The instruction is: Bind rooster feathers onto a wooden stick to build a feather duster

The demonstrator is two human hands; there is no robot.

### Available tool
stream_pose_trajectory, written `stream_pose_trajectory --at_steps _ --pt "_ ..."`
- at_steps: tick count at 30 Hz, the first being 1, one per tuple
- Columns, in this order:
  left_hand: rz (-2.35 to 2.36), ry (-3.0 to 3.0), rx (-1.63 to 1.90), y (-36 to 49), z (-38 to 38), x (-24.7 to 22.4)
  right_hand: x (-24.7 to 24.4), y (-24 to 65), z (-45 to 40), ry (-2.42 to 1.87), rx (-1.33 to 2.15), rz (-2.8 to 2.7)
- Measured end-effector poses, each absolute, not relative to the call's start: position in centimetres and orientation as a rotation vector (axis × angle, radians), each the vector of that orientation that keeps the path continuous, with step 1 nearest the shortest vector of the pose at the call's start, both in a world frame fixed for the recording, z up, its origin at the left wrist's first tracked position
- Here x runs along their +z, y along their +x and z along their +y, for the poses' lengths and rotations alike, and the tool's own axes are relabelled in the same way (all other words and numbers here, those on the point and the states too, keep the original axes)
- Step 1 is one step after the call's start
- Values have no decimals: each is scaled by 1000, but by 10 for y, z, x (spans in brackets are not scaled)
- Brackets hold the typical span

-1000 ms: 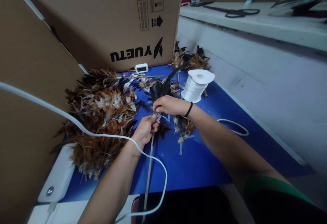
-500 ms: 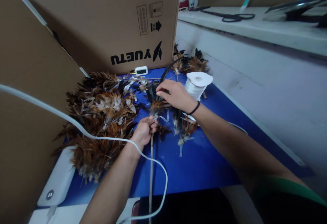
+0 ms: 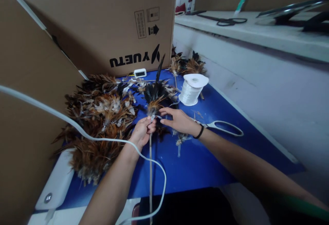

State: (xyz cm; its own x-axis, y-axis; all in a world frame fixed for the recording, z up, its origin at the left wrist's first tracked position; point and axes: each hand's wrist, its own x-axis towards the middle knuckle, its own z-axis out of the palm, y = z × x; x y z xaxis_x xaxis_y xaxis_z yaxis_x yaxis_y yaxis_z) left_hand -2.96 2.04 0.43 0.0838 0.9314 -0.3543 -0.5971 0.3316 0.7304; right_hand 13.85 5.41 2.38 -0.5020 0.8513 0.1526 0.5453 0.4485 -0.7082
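My left hand (image 3: 144, 131) is closed round a thin stick (image 3: 150, 170), just below a tuft of black and brown feathers (image 3: 155, 96) at its top. White ribbon (image 3: 153, 117) wraps the base of the tuft at my left fingertips. Close to its right side is my right hand (image 3: 180, 119), thumb and forefinger apart beside the loose ribbon end. A spool of white ribbon (image 3: 191, 93) stands behind my right hand. White-handled scissors (image 3: 227, 128) lie right of it, their blades partly hidden by the hand.
A big heap of brown feathers (image 3: 100, 129) covers the table's left side. A white cable (image 3: 102, 138) loops across in front of my left forearm. Cardboard boxes (image 3: 102, 23) wall the back and left. Black scissors (image 3: 228, 22) rest on the right ledge.
My right hand has come down from the top of the feathers to the ribbon at their base, uncovering the tuft and the spool. My left hand keeps its hold on the stick.
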Motion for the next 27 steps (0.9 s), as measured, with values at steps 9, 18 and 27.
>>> stream_pose_trajectory --at_steps 9,18,27 --pt "913 518 1202 -31 21 0 31 141 47 -1096 706 -2280" --pt "912 593 1174 -30 18 2 47 146 42 -1017 528 -2428" --pt "961 507 1255 -33 21 6 34 161 42 -991 301 -2408"
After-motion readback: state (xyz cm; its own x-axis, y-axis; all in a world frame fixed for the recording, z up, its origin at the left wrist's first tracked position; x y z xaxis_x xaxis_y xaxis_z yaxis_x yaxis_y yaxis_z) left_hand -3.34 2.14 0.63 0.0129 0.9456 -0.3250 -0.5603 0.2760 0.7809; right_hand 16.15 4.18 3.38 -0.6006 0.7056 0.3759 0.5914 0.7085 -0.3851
